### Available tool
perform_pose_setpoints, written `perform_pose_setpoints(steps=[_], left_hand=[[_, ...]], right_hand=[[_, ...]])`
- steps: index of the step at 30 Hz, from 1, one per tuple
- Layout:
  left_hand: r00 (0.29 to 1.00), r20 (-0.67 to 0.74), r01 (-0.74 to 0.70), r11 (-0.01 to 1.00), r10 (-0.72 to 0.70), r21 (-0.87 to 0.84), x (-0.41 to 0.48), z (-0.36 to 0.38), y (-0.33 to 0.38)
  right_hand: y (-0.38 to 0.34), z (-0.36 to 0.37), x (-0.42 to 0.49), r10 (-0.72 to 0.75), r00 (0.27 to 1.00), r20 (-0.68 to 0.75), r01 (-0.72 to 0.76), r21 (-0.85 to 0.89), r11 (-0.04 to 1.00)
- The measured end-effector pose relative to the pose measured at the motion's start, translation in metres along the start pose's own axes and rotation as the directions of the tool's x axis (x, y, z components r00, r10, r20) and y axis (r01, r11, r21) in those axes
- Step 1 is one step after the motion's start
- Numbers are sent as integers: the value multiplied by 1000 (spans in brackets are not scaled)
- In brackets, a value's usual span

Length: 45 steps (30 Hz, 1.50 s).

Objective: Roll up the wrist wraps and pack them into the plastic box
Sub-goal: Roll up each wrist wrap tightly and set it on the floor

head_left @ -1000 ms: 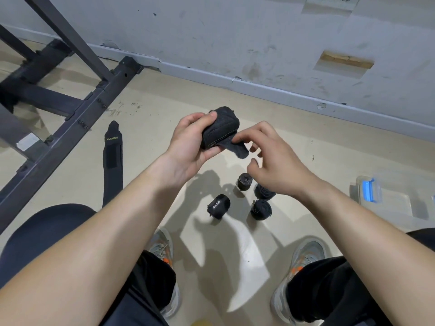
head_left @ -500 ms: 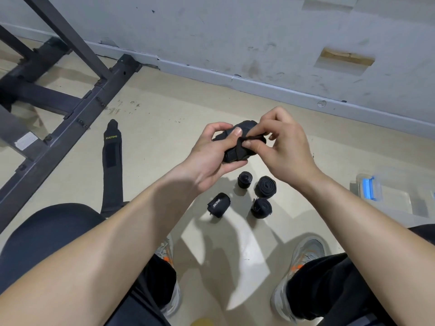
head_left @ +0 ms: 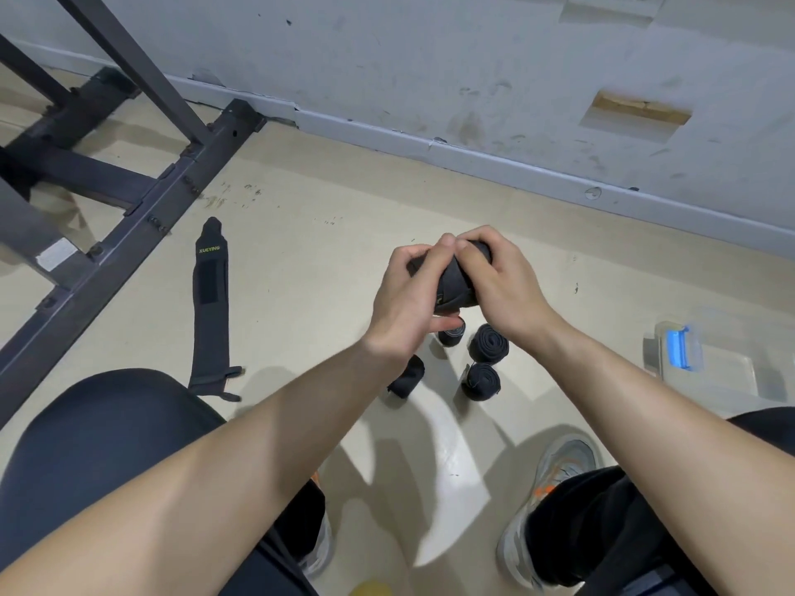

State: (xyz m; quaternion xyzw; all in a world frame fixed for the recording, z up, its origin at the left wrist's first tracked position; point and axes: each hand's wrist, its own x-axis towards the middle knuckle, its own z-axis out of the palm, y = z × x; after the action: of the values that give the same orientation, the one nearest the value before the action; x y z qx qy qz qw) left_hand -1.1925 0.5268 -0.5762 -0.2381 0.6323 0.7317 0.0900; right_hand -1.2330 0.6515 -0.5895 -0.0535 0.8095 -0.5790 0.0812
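My left hand [head_left: 404, 294] and right hand [head_left: 505, 290] both grip the wrap [head_left: 454, 286], sealing its roll, I judge; next, carry it right of the hands to the box [head_left: 722, 376].

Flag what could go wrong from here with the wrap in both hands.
1. The rolled wrap sits between the left hand and right hand; if its end is not fastened, it may spring open on release.
2. The four finished rolls lie loose on the floor below the hands; a drop could scatter them.
3. The flat wrap by the metal frame lies apart and could be overlooked.
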Motion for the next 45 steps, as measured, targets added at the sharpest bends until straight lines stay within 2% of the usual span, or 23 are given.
perform_pose_setpoints(steps=[3,7,10,13,17,21,23,27,29,31,33,35,38,41,45], left_hand=[[988,-116,-80,985,99,156,1,1,-8],[978,-183,-65,976,105,209,5,-3,-9],[978,-184,-57,974,98,219,10,-6,-9],[981,-170,-61,978,96,201,12,-10,-10],[989,-134,-37,977,66,209,12,-12,-19],[991,-130,-3,975,33,223,9,-13,-27],[992,-124,24,972,6,236,10,-16,-31],[990,-112,102,975,-81,196,15,-25,-49],[986,-81,155,977,-145,149,20,-30,-60],[972,-11,234,969,-234,81,27,-35,-69],[958,41,282,959,-283,12,32,-38,-78],[952,32,303,953,-303,19,42,-40,-88],[944,-136,313,947,-301,71,71,-43,-105],[922,-332,252,960,-199,124,106,-50,-130],[925,-293,254,967,-244,-2,141,-50,-155]], right_hand=[[2,7,-2,28,999,-27,-29,-45,999],[3,12,-1,120,993,16,-120,-14,993],[3,10,0,150,986,66,-152,20,988],[0,14,-5,137,989,54,-140,64,988],[1,24,-12,103,992,-70,-107,-56,993],[3,27,-17,129,985,-111,-141,-108,984],[4,27,-20,187,981,-54,-190,-56,980],[14,19,-24,360,904,229,-373,15,928],[23,15,-27,378,861,339,-400,-6,916],[35,14,-26,367,851,376,-401,13,916],[48,18,-21,359,863,355,-399,46,916],[64,26,-10,381,871,310,-418,60,907],[89,42,12,422,886,191,-432,12,902],[115,57,41,393,916,80,-379,-145,914],[151,80,84,309,948,70,-252,-427,868]])
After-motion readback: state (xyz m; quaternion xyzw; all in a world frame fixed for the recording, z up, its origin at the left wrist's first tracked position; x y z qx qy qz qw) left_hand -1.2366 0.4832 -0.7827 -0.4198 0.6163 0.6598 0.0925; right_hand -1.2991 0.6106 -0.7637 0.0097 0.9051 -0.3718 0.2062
